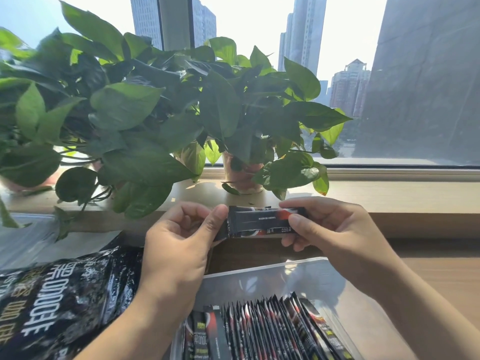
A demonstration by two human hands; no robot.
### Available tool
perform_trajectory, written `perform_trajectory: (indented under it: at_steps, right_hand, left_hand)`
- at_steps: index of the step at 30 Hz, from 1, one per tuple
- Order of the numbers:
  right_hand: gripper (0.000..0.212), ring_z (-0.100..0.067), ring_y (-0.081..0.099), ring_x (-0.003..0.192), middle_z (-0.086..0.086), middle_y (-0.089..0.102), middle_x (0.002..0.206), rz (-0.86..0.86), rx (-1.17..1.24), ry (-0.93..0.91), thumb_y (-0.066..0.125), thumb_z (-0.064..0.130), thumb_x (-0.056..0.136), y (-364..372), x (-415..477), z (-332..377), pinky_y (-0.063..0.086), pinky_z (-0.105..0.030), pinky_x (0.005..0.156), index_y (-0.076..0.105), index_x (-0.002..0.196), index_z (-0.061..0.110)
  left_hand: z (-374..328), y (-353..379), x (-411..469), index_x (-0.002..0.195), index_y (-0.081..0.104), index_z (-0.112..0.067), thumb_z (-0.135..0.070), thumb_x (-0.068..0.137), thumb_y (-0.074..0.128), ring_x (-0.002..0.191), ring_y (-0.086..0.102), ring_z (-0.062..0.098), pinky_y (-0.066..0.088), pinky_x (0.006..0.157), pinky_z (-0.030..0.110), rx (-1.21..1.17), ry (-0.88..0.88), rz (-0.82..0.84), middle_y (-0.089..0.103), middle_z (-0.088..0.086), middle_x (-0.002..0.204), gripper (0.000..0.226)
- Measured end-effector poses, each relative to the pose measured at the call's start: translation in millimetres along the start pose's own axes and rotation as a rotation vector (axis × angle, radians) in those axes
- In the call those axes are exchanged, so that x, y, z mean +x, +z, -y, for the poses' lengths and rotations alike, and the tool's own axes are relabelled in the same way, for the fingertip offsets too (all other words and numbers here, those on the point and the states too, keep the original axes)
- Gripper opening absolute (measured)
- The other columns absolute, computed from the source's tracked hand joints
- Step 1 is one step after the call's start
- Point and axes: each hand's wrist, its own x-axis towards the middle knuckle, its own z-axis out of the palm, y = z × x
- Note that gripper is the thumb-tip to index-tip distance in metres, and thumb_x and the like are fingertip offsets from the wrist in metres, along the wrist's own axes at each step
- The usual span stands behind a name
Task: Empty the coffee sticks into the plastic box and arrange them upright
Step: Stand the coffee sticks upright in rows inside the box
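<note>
The back of the scene is being filled by a wide window (pixel 259 27), with tower blocks being shown beyond the glass, and the windowsill (pixel 389 193) is being crowded by leafy potted plants (pixel 135 107). Nearer in, the wooden counter (pixel 441 268) is being taken up on the left by a big black coffee bag (pixel 57 302), which is being rested flat with its printed face up. Just beside it, at lower middle, the clear plastic box (pixel 272 274) is being seen with a row of coffee sticks (pixel 272 331) stood on end in its near part, packed close and leaning slightly. Above the box, both hands are being held up in the air. The left hand (pixel 176 245) is being clamped on one end of a held stick (pixel 259 222), thumb and curled fingers pinching it, and the right hand (pixel 335 227) is being closed on the other end in the same pinch. The held stick is being carried level and crosswise, above the box's far edge; whether one or several are being gripped cannot be told.
</note>
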Motion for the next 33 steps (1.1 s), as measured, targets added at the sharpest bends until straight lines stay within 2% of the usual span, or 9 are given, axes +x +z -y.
perform_trajectory:
  at_steps: [4,9,13,16,19,21,23,29,33]
  right_hand:
    - [0.022,-0.021,0.071,0.065,-0.015,0.076,0.082,0.002,0.019,0.023,0.064,-0.003,0.09,0.7,1.4,-3.3,0.056,-0.022,0.059,0.074,0.108,0.003]
    - [0.026,-0.02,0.067,0.061,-0.014,0.073,0.08,-0.016,0.058,0.019,0.062,-0.006,0.091,2.5,2.7,-5.9,0.055,-0.023,0.058,0.068,0.114,0.002]
    - [0.035,-0.021,0.069,0.063,-0.013,0.074,0.085,-0.005,0.03,0.002,0.063,-0.005,0.09,3.3,2.4,-6.0,0.058,-0.024,0.061,0.067,0.121,0.009]
    - [0.032,-0.019,0.071,0.065,-0.012,0.076,0.084,0.019,-0.018,-0.01,0.065,-0.005,0.089,4.6,1.0,-7.3,0.059,-0.023,0.063,0.069,0.117,0.009]
    - [0.031,-0.021,0.074,0.069,-0.012,0.078,0.091,0.042,-0.006,-0.014,0.067,-0.002,0.086,5.1,-0.3,-6.8,0.06,-0.023,0.065,0.07,0.114,0.008]
    - [0.032,-0.024,0.076,0.072,-0.014,0.077,0.094,0.061,0.008,-0.02,0.069,0.004,0.081,5.2,-1.2,-6.2,0.061,-0.025,0.066,0.07,0.113,0.007]
    - [0.032,-0.026,0.076,0.074,-0.014,0.077,0.094,0.074,0.016,-0.034,0.071,0.007,0.077,4.9,-1.9,-6.6,0.061,-0.026,0.068,0.071,0.109,0.007]
    - [0.03,-0.021,0.075,0.08,-0.014,0.078,0.092,0.084,0.046,-0.078,0.073,0.0,0.074,2.7,-0.3,-9.2,0.061,-0.025,0.073,0.073,0.104,0.003]
    - [0.031,-0.024,0.075,0.085,-0.014,0.078,0.093,0.086,0.046,-0.104,0.077,-0.001,0.071,1.9,0.3,-10.4,0.062,-0.032,0.081,0.074,0.102,0.003]
  left_hand:
    - [-0.2,3.5,-2.4,0.064,0.071,-0.016,-0.026,0.066,0.074,0.064,0.066,0.01,0.059,0.058,0.022,-0.08,-0.085,0.048,0.071,0.002,0.067,0.011]
    - [0.0,3.3,-2.9,0.071,0.074,-0.015,-0.026,0.075,0.066,0.076,0.073,0.012,0.058,0.064,0.019,-0.052,-0.099,0.133,0.077,0.003,0.079,0.014]
    - [2.5,4.6,-2.1,0.087,0.077,-0.012,-0.034,0.086,0.053,0.097,0.074,0.026,0.061,0.079,0.029,-0.086,-0.155,0.238,0.077,0.015,0.098,0.033]
    - [3.5,4.3,-4.9,0.109,0.072,-0.026,-0.046,0.091,0.056,0.108,0.07,0.029,0.06,0.086,0.042,-0.087,-0.227,0.385,0.075,0.01,0.109,0.03]
    - [-0.4,4.8,-12.7,0.118,0.062,-0.037,-0.035,0.091,0.063,0.087,0.075,0.03,0.063,0.071,0.04,0.007,-0.246,0.516,0.074,0.006,0.106,0.027]
    - [-3.2,5.3,-14.2,0.109,0.068,-0.028,-0.028,0.085,0.061,0.063,0.069,0.03,0.059,0.051,0.034,0.011,-0.194,0.481,0.074,0.011,0.094,0.025]
    - [-4.4,4.9,-12.3,0.095,0.074,-0.02,-0.026,0.082,0.062,0.056,0.065,0.026,0.056,0.048,0.029,0.034,-0.126,0.413,0.072,0.012,0.082,0.019]
    - [-1.4,-0.4,-8.3,0.09,0.082,-0.013,-0.016,0.071,0.069,0.081,0.076,0.031,0.061,0.069,0.028,-0.021,-0.143,0.343,0.078,0.015,0.092,0.023]
    - [-4.6,1.3,-9.4,0.1,0.08,-0.017,-0.015,0.072,0.068,0.083,0.076,0.032,0.061,0.068,0.029,-0.02,-0.141,0.329,0.078,0.012,0.098,0.031]
